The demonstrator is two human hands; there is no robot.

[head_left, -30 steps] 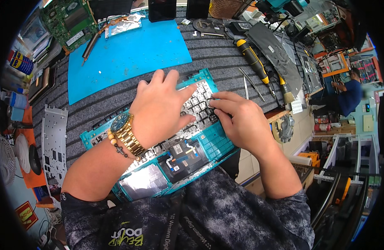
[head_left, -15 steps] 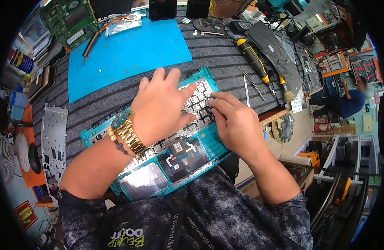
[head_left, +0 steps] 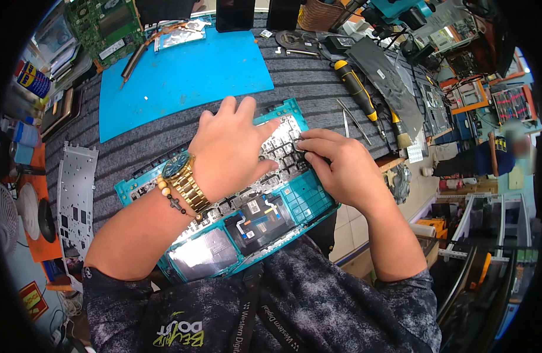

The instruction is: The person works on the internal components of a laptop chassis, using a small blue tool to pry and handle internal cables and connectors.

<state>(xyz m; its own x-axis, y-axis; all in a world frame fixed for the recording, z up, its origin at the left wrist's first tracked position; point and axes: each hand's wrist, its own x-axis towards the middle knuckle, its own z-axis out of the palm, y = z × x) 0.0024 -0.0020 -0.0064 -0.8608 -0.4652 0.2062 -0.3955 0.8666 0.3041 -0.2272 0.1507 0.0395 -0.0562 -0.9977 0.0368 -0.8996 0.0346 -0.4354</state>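
A teal laptop top case (head_left: pixel 309 197) lies slanted in front of me, its inner side up. Set in it is a keyboard (head_left: pixel 285 135), showing a pale metal and black grid. My left hand (head_left: pixel 229 141) rests across the keyboard's middle, fingers and thumb spread, covering part of it. At the keyboard's right end, my right hand (head_left: pixel 348 167) has thumb and fingertips drawn together against the edge. Whatever sits between those fingertips is too small to make out. Below the keyboard is the dark touchpad part (head_left: pixel 260 220), beside a silvery panel (head_left: pixel 203 256).
A blue mat (head_left: pixel 185 82) covers the far left of the striped bench cloth. To the right lie a yellow-black screwdriver (head_left: pixel 358 88), tweezers (head_left: pixel 354 122) and a brush (head_left: pixel 402 132). A perforated metal plate (head_left: pixel 76 188) lies left. Another person (head_left: pixel 497 156) stands beyond the bench.
My right hand has shifted slightly right, uncovering more of the teal case's corner. The left hand stays spread on the keyboard. The person in the background has moved a little.
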